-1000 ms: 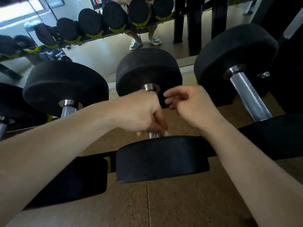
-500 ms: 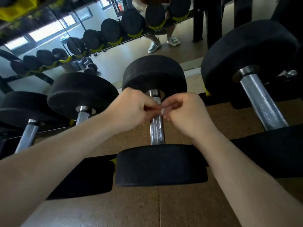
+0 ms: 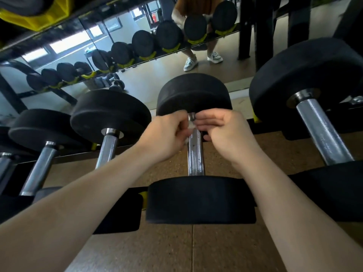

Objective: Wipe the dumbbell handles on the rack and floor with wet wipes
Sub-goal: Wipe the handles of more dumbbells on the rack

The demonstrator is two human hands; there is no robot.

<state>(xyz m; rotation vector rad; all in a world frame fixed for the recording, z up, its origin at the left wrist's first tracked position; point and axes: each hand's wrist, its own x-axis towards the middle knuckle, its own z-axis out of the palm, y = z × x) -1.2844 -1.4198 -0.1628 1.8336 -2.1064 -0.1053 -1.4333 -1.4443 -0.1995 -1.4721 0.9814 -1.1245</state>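
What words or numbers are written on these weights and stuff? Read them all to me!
None can be read.
Dumbbell heads: plain black, no numbers showing.
Red patch in the mirror: maybe a sign, too small and blurred to read.
Wet wipe in the left hand: no print visible.

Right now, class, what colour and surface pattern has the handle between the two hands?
The handle is shiny silver with fine knurling; head view.

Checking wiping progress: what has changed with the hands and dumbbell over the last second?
The left hand slid along the handle from the near head to the far end, where it pinches the wet wipe beside the right hand. The dumbbell stayed put.
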